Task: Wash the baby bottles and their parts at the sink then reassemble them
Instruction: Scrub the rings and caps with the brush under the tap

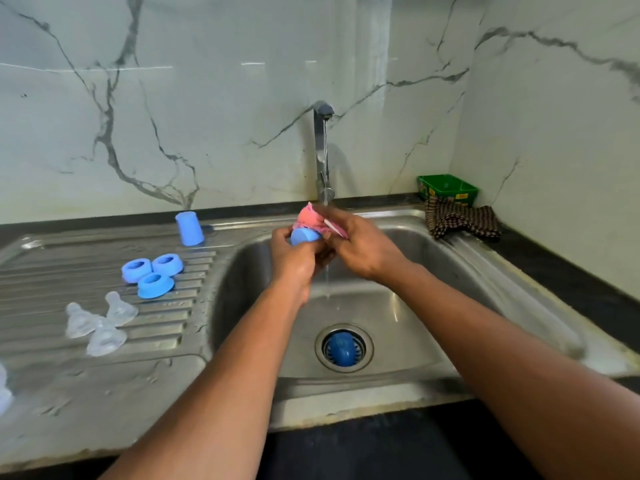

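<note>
Here, under the running tap (323,133), the left hand (294,258) grips a blue cap (304,236) while the right hand (363,247) holds a pink sponge (311,218) over the sink (433,271).

Green box (447,189) in back right corner on dark counter (568,271), checked cloth (462,221) just in front; marble wall (173,98) behind.

Head view looks forward and down from above, close over both hands; sink (433,271) lies beneath them.
</note>
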